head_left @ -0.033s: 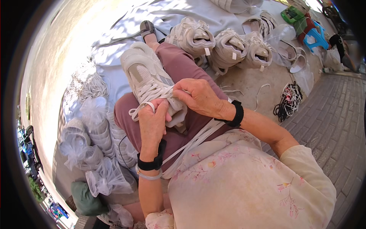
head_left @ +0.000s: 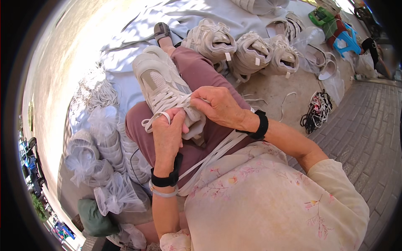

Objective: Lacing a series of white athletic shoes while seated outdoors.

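A beige-and-grey sneaker lies across my lap, its toe pointing away and its heel toward me. Flat off-white shoelace criss-crosses its front. My left hand is closed at the collar, pinching the lace, and a loop of it stands out by the fingers. On the shoe's right side my right hand also pinches the lace beside the upper eyelets; the fingertips partly hide it. A bundle of loose white laces hangs across my lap below the right wrist.
Several laced sneakers stand in a row beyond my right knee on a pale sheet. To the left lie a pile of white laces and stacked shoe parts in clear bags. Black and white cords lie right, near a blue stool.
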`<state>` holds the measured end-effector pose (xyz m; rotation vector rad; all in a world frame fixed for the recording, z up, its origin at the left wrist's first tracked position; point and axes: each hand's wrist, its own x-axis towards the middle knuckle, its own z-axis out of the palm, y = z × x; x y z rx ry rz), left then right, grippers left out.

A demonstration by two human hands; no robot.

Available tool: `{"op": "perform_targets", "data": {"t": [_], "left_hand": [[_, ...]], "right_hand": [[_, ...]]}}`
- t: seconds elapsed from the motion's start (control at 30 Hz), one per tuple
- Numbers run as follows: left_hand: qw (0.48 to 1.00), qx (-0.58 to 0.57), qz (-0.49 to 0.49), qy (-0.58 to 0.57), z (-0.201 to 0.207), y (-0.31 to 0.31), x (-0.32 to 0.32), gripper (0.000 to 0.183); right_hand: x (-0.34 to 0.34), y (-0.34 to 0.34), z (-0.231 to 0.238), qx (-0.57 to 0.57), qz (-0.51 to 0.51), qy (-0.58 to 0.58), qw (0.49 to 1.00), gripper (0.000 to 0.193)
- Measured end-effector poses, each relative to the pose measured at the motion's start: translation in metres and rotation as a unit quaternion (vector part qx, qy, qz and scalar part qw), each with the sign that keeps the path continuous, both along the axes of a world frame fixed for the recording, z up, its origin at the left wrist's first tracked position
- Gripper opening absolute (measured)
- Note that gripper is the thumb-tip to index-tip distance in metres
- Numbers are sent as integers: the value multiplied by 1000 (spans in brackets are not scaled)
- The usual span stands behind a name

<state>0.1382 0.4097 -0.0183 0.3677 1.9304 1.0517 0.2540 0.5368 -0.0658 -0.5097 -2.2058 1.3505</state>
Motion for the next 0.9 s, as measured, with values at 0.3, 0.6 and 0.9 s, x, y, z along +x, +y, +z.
{"op": "perform_targets", "data": {"t": [0.3,0.6,0.9], "left_hand": [[1000,13,14,-8,-3,-1,3,22],[1000,21,9,-9,-4,-2,4,20],[999,27,14,-10,-4,-1,6,19]], "right_hand": [[5,1,3,65,28,-34,997,13],[-4,5,12,224,106,-90,965,9],[-3,10,5,94,52,-29,994,8]]}}
